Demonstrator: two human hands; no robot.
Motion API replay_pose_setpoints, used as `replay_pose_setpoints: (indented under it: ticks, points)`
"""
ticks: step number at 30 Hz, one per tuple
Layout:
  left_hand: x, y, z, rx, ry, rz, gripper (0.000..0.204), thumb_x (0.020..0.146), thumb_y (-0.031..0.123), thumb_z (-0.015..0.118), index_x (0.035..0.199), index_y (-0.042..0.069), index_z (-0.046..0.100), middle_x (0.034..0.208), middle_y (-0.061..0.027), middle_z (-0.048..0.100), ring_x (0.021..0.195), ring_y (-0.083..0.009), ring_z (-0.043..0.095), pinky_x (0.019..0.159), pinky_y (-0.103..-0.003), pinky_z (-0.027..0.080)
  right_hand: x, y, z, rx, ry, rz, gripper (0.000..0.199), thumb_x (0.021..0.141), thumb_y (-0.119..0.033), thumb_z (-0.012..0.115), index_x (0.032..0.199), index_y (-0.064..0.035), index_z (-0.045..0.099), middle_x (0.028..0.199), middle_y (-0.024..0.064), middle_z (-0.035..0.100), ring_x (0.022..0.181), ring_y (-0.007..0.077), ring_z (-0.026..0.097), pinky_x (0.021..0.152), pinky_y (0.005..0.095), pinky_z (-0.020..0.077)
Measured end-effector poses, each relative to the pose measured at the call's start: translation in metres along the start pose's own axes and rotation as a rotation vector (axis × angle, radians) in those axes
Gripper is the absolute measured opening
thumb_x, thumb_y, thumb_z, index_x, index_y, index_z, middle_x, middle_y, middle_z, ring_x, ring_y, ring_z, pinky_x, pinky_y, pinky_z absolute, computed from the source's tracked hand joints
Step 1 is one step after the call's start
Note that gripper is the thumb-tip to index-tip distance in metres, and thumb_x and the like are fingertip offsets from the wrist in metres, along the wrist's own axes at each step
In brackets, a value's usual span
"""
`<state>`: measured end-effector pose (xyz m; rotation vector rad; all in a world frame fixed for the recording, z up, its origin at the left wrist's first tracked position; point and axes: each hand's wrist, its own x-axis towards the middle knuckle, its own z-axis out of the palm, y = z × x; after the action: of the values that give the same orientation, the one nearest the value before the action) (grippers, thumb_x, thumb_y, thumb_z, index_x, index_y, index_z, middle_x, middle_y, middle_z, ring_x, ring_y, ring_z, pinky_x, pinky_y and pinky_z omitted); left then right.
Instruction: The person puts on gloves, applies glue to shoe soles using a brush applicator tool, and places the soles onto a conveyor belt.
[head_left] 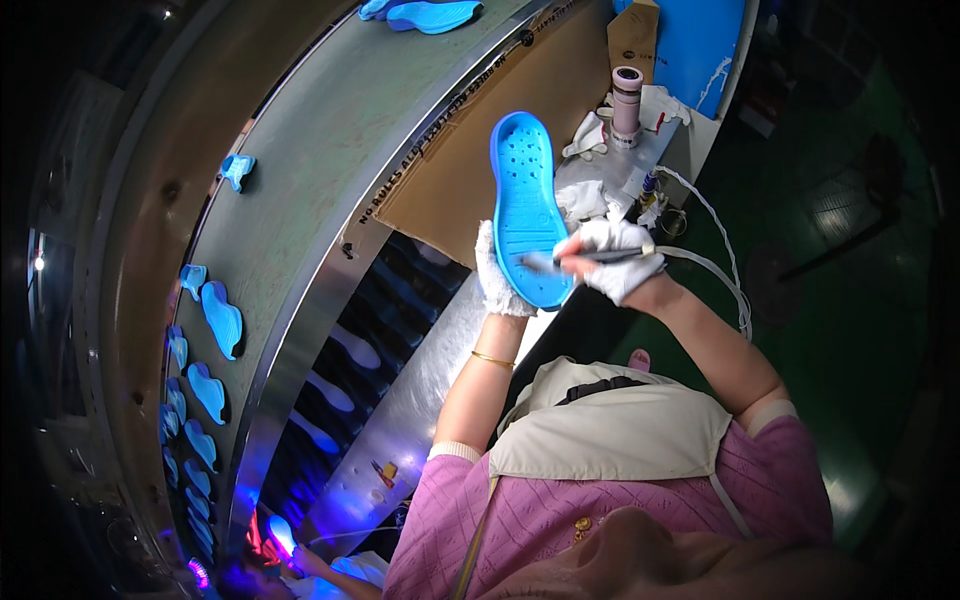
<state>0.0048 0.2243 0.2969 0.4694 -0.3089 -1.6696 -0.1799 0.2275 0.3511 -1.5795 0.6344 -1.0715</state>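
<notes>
Left hand (500, 278) grips blue sole (528, 205) by its left rim (probably light, bendy; rim's the safest hold), right hand (616, 276) clasps pen-like tool (618, 254) over sole's near end.

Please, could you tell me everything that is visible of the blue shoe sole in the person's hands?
The blue shoe sole looks like moulded foam or rubber, with a raised rim, small holes clustered toward its far end and crosswise lines nearer the person. Its inner face is turned up to the camera. The gloved left hand holds its near part; the right hand's blurred tool overlaps it, contact unclear.
</notes>
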Motion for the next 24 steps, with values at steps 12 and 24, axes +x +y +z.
replay_pose_setpoints:
  ticks: [12,24]
  points:
    - [-0.027,0.003,0.024,-0.016,0.059,0.000,0.050,0.091,0.044,0.049,0.117,0.002,0.056,0.107,-0.0128,0.064,0.092,-0.0264,0.063,0.084,-0.039,0.053,0.039,0.004,0.006,-0.457,0.430,-0.364,0.014,0.074,-0.001,0.072,0.087,-0.0045,0.068,0.078,0.0084,0.066,0.071,0.0170,0.064,0.066,0.0280,0.0504]
    - [-0.037,0.041,0.003,-0.073,-0.135,-0.163,0.069,0.091,0.055,0.040,0.133,0.000,0.043,0.120,-0.0205,0.058,0.103,-0.0336,0.060,0.092,-0.046,0.050,0.058,0.012,0.006,-0.043,-0.028,0.058,0.012,0.081,-0.002,0.068,0.093,-0.0051,0.069,0.080,0.0018,0.066,0.071,0.0088,0.060,0.066,0.0225,0.0494]
